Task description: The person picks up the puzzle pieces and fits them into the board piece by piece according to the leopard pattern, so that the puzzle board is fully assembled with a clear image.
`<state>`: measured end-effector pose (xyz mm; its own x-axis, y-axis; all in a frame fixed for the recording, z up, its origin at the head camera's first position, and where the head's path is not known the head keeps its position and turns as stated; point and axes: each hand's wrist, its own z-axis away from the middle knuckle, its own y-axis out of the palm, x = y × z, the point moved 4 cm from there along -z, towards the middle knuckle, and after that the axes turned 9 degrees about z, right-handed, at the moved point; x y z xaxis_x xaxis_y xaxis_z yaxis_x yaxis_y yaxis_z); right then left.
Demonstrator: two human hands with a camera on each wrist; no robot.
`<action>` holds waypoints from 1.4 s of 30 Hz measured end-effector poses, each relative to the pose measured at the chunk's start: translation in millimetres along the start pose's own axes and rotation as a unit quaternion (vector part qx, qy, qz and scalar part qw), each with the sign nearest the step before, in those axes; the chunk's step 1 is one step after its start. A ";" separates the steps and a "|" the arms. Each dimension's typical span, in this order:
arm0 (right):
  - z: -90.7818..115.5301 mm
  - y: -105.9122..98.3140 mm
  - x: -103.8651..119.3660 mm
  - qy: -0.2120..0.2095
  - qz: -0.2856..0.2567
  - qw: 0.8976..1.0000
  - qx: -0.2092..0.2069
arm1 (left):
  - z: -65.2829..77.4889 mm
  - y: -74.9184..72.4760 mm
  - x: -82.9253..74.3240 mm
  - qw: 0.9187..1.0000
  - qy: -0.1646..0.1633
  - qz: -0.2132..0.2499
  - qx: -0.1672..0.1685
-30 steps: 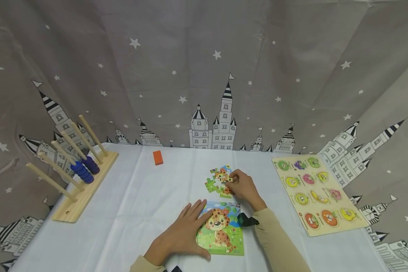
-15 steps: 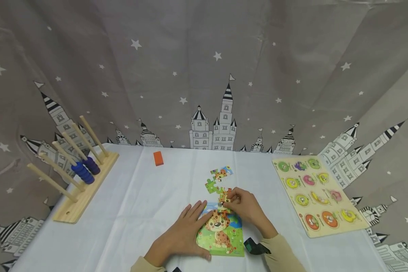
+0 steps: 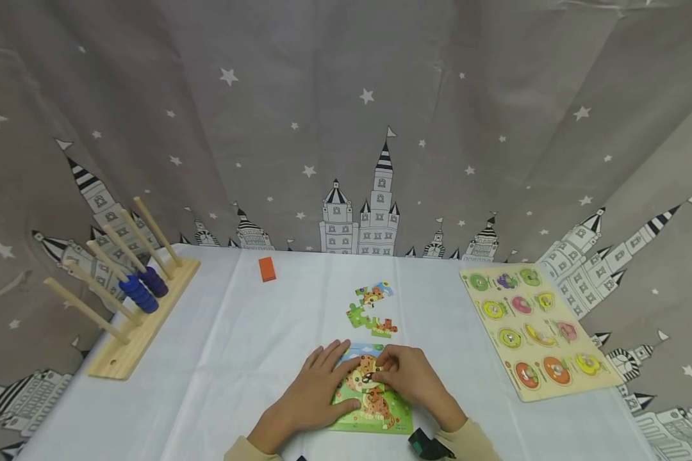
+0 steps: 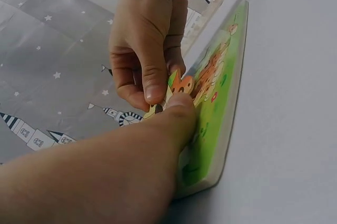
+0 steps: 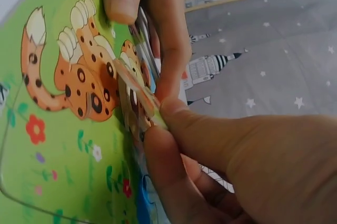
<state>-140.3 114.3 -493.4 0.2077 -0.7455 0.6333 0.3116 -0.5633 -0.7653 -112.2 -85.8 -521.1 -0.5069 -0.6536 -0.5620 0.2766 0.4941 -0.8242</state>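
Note:
A square jigsaw board (image 3: 400, 419) with a spotted leopard cub on green grass lies near the front of the table. My left hand (image 3: 302, 400) rests across its left side, fingers stretched out and thumb over the picture. Thumb and fingers of my right hand (image 3: 412, 378) pinch a jigsaw piece (image 5: 138, 89) over the cub's head, tilted against the board in the right wrist view. The left wrist view shows the left thumb (image 4: 176, 113) right beside this piece. Behind the board lie several other jigsaw pieces (image 3: 384, 328), some joined together.
A wooden peg rack (image 3: 141, 326) with blue and purple rings stands at the left. An orange block (image 3: 267, 269) lies toward the back. On the right is a fruit peg puzzle board (image 3: 525, 320). A grey curtain (image 3: 346, 115) hangs behind the white-covered table.
My right hand has brought a piece from the loose pieces behind down over the board. The left thumb has moved up onto the picture; the left hand otherwise stays put.

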 end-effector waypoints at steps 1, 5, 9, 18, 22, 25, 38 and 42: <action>0.2 0.5 0.6 -0.002 -0.001 1.000 -0.001 | -0.3 0.7 0.8 1.000 -0.002 -0.004 -0.001; 1.0 3.7 1.8 -0.007 0.009 1.000 0.003 | -1.3 1.6 2.5 1.000 -0.014 -0.005 0.001; 1.5 6.6 1.9 -0.007 0.027 1.000 0.003 | -2.0 1.5 0.7 1.000 -0.019 -0.001 0.003; 0.8 8.1 1.7 -0.001 0.046 0.999 -0.004 | -2.4 0.9 -0.9 1.000 -0.022 0.001 0.001; 2.2 7.8 2.7 0.000 0.066 0.998 -0.009 | -2.4 1.4 -0.7 1.000 -0.025 -0.005 -0.001; 3.4 7.6 3.5 0.002 0.072 0.997 -0.010 | -2.3 2.2 -0.7 1.000 -0.026 -0.004 -0.004; 3.3 8.5 2.7 0.007 0.076 0.997 -0.007 | -4.4 3.5 -2.0 0.999 -0.028 -0.015 -0.030; 3.2 8.5 2.6 0.005 0.076 0.997 -0.005 | -4.6 3.5 -2.6 0.999 -0.033 -0.015 -0.033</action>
<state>-134.2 108.8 -497.9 0.2422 -0.8261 0.5088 0.2677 -0.4472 -0.8535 -113.7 -79.7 -522.1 -0.4589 -0.7044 -0.5415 0.2066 0.5082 -0.8361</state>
